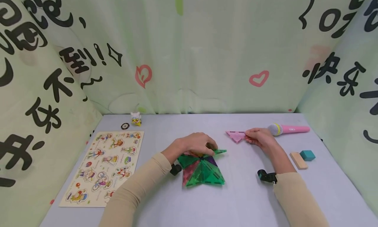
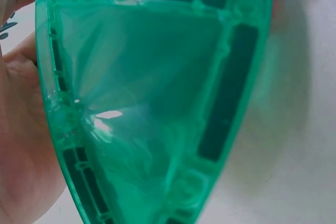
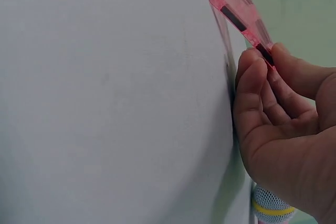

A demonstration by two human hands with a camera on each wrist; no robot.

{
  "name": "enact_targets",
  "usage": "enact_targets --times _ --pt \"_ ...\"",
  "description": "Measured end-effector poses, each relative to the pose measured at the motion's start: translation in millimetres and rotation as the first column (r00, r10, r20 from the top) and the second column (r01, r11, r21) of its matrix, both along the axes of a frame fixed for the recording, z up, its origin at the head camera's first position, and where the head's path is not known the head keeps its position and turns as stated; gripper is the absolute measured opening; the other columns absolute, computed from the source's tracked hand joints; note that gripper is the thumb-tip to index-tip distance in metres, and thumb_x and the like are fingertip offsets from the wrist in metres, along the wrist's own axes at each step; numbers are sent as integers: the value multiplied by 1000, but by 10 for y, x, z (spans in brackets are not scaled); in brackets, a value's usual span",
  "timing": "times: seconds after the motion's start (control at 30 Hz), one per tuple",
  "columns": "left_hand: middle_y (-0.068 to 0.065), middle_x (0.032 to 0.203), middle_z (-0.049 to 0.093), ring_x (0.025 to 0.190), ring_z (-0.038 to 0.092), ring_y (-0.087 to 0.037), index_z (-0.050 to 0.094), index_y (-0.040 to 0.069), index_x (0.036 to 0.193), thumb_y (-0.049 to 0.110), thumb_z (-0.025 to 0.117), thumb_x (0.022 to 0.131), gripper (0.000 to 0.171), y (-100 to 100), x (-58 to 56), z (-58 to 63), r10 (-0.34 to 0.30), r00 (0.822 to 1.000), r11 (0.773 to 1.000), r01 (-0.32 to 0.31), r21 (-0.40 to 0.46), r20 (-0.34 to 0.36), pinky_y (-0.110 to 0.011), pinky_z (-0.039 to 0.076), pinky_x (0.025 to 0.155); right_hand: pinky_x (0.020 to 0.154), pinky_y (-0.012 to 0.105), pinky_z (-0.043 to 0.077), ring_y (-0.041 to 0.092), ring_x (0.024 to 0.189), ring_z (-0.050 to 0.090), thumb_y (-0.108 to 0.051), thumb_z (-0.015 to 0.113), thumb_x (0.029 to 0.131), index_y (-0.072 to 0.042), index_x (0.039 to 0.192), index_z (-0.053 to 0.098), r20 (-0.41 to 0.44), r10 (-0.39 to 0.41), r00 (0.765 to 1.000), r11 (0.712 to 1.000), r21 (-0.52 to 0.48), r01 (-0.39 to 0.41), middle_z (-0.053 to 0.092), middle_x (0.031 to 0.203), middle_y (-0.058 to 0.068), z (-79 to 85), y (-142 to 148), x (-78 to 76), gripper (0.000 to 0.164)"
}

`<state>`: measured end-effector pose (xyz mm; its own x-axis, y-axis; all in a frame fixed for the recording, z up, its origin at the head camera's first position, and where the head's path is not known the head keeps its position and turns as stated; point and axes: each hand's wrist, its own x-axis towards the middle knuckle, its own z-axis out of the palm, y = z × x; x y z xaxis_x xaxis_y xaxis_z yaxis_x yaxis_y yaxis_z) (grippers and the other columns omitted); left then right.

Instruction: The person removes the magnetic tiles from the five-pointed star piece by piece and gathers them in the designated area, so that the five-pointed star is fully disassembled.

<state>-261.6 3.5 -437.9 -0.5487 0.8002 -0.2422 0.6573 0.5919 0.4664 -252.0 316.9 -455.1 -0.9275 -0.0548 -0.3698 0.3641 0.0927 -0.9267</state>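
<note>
The left hand (image 1: 199, 143) arches over the tile structure (image 1: 203, 175), a multi-sided form of translucent panels standing near the middle of the counter (image 1: 242, 197). Its fingers curl down round the upper panels; the exact contact is partly hidden beneath the palm. This hold from above appears intended to steady the form while leaving its front panels uncovered. Green and red panels face forward, with purple at the right shoulder. One green tile (image 1: 220, 152) juts out rightward at the fingertips; whether it is attached cannot be determined.

The right hand (image 1: 260, 139) is nearly closed, thumb and fingers pinching a pink triangular tile (image 1: 235, 136) by one end. It lies right of the structure and apart from it. The end grip presumably keeps most of the tile's edges exposed. Its clearance over the counter cannot be judged.

Surroundings: a pink toy microphone (image 1: 290, 129) lies with its head just beside the right hand, limiting room on that side. A wooden block (image 1: 299, 160) and a teal block (image 1: 307, 155) sit further right. At left lie a picture board (image 1: 98, 201), a black disc (image 1: 125, 126) and a small figurine (image 1: 136, 119). The principal obstruction is the left hand itself, which covers the structure's top.
</note>
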Motion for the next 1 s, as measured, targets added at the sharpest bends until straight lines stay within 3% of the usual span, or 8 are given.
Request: enact_targets --times 0.17,0.4,0.67,1.0 --pt "15 120 68 110 61 -3 68 33 123 48 60 93 35 18 7 -8 -5 1000 1000 5 4 -4 -28 48 97 72 20 56 4 72 67 -8 63 96 12 126 53 7 -15 1000 999 44 15 70 78 -3 27 4 -88 37" --pt "16 119 68 109 61 -2 68 33 123 48 60 93 35 12 7 -10 -3 1000 1000 3 0 -15 -28 48 96 65 18 56 1 63 66 -4 62 95 17 123 53 -60 -39 997 995 87 44 70 71 -6 -17 -57 -137 36" --pt "15 120 68 109 61 -2 68 34 123 49 59 93 35 0 8 -19 1 1000 1000 -1 -2 -20 -28 49 96 62 18 55 -1 62 62 -11 64 95 13 121 60 -132 -67 989 931 347 109 67 77 -5 -87 -144 -131 35" --pt "15 118 68 107 60 -2 68 32 123 48 59 93 35 3 11 -22 1 1000 1000 -1 -2 -26 -29 48 96 62 19 55 0 63 61 -12 64 95 10 116 62 -192 -103 976 900 399 174 66 81 1 -92 -203 -75 31"
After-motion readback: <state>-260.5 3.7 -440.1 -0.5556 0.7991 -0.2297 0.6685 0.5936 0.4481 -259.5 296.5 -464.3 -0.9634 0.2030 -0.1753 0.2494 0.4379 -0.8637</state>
